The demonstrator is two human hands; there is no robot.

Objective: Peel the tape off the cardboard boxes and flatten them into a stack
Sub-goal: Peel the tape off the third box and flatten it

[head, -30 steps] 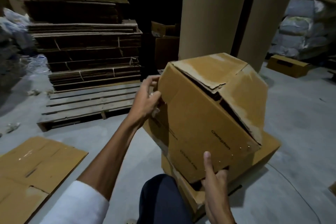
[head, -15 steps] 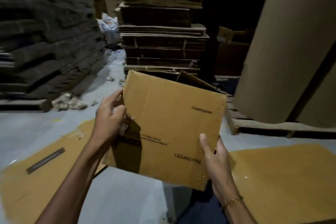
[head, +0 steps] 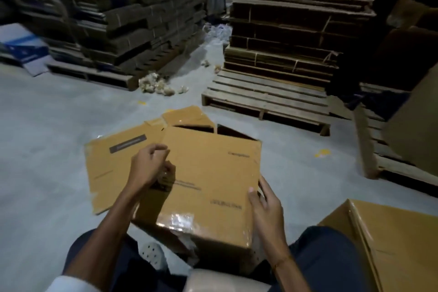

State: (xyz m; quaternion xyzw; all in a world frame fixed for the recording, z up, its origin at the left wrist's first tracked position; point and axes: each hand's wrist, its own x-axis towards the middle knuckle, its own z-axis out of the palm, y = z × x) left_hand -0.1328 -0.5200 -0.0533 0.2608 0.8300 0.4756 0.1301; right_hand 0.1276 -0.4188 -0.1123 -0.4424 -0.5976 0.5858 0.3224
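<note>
A brown cardboard box (head: 211,173) lies tilted between my knees, its printed side up and its far flaps open. Clear tape (head: 177,220) shines on its near edge. My left hand (head: 148,167) sits at the box's left edge with curled fingers, pinching a small crumpled bit of clear tape (head: 166,174). My right hand (head: 265,206) grips the box's right edge, thumb on the top face and fingers round the side. A flattened cardboard box (head: 109,168) lies on the floor under and left of the held one.
Another brown box (head: 391,244) stands at my right. A wooden pallet (head: 265,99) with bundled flat cardboard (head: 284,38) is ahead, and more stacks (head: 123,19) are at the back left. Crumpled tape scraps (head: 156,85) litter the grey floor.
The box has come down from chest height to low between my knees, over the flattened cardboard. Both hands stay at its left and right edges, and my view has tipped downward.
</note>
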